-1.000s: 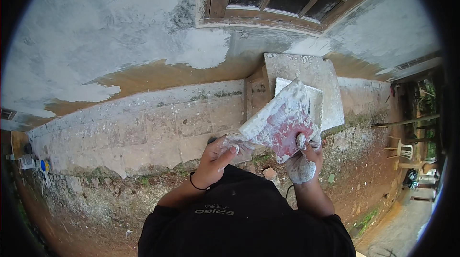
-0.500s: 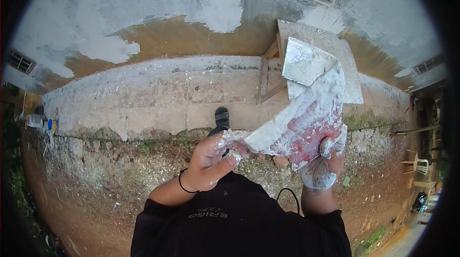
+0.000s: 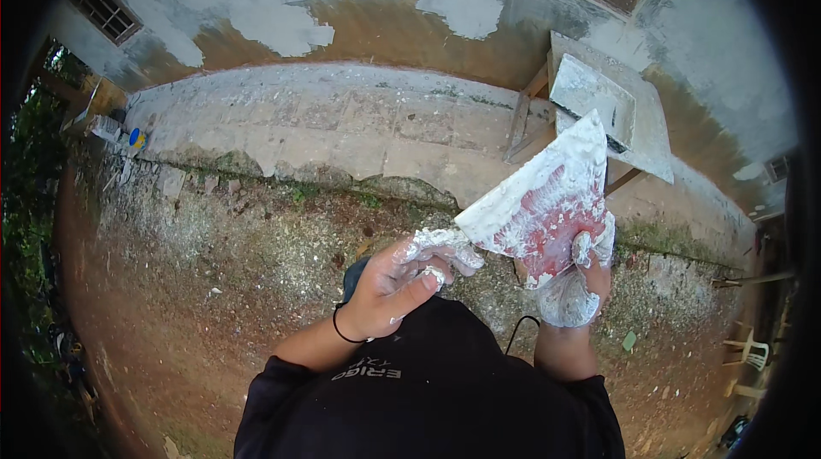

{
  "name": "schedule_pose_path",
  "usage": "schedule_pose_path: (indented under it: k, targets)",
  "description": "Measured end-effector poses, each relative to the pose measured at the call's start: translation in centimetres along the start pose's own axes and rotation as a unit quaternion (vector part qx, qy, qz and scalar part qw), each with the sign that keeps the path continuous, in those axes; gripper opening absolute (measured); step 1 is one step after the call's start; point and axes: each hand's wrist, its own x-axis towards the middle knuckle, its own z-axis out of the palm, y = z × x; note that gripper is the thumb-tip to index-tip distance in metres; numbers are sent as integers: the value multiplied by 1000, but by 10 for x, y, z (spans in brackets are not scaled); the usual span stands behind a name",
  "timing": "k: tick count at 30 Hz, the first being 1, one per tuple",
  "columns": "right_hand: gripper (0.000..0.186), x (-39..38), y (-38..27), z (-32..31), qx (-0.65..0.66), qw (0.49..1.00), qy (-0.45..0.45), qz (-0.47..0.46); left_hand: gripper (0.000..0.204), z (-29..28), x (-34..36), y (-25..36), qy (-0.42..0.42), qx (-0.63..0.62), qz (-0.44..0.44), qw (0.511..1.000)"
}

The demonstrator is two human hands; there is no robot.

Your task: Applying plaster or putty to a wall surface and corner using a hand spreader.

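My right hand [image 3: 596,278] grips a red, roughly triangular plastic putty spreader [image 3: 556,224], its thumb pressed on the face. Wet white putty covers much of the spreader, thickest along its long upper left edge. Below the thumb is a rounded white-smeared shape, and I cannot tell whether it is palm or tool. My left hand [image 3: 398,284] is just beside the spreader's left corner, fingers stretched out and the thumb apart from them. White putty coats those fingers and a blob sits near the thumb tip; the hand holds no tool.
A putty-stained board [image 3: 654,117] rests on a wooden stand [image 3: 532,117] against the patchy wall [image 3: 376,23], with a whitened tray-like piece [image 3: 590,95] on it. A raised concrete ledge [image 3: 342,130] crosses ahead. A blue-and-yellow bucket [image 3: 137,139] stands far left, a pale chair [image 3: 751,349] far right.
My view has turned, and the board now lies farther up and right. The sandalled foot on the ledge has left view. The left hand stays near the spreader's corner; the right keeps its grip.
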Motion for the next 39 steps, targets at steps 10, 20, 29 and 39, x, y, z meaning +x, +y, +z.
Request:
schedule_pose_path:
  k: [10, 20, 29, 39]
  targets:
    - [42, -55, 60, 101, -3, 996, -77, 45, 51, -44, -113, 80, 88, 58, 74, 992]
    - [44, -174, 199, 245, 39, 982, -158, 95, 60, -146, -311, 180, 155, 167, 130, 965]
    - [44, -219, 249, 343, 21, 972, -169, 164, 63, -202, -382, 242, 210, 139, 196, 948]
    - [47, -154, 274, 413, 39, 974, -201, 92, 66, -269, -326, 302, 163, 145, 207, 954]
